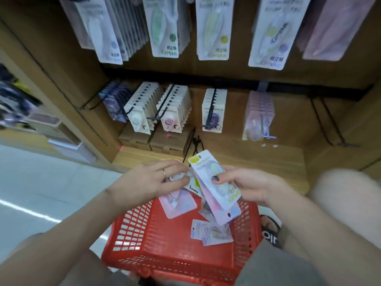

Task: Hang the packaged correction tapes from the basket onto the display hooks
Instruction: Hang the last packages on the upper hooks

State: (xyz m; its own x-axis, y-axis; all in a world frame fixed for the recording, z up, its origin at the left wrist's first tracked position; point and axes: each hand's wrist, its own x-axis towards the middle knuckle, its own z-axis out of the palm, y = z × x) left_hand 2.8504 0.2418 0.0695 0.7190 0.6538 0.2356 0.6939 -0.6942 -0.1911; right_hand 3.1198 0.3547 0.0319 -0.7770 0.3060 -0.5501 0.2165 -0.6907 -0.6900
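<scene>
Sitting nearest, the red basket point(165, 244) has a few packs point(212, 234) loose on its bottom, so the load is not yet cleared. Just above its far rim both hands work on more stock. The right hand point(253, 186) holds a fanned stack of packs point(218, 188), thumb pressed on the front card with the yellow-green header and the other fingers curled behind. The left hand point(148, 182) has its fingers closed on a pink pack point(177, 203) that hangs down toward the basket, fingertips touching the edge of the right hand's stack. Nothing in hand is at a hook yet; this looks like sorting by colour before hanging.

Farther off, the lower row of hooks point(162, 104) carries several rows of small cards, some well filled and one shorter. Beyond, the upper row point(165, 27) is stocked with long Campus packs in purple, green, yellow and pink. My guess is that much hanging is done, with the held packs and the basket's remainder left.
</scene>
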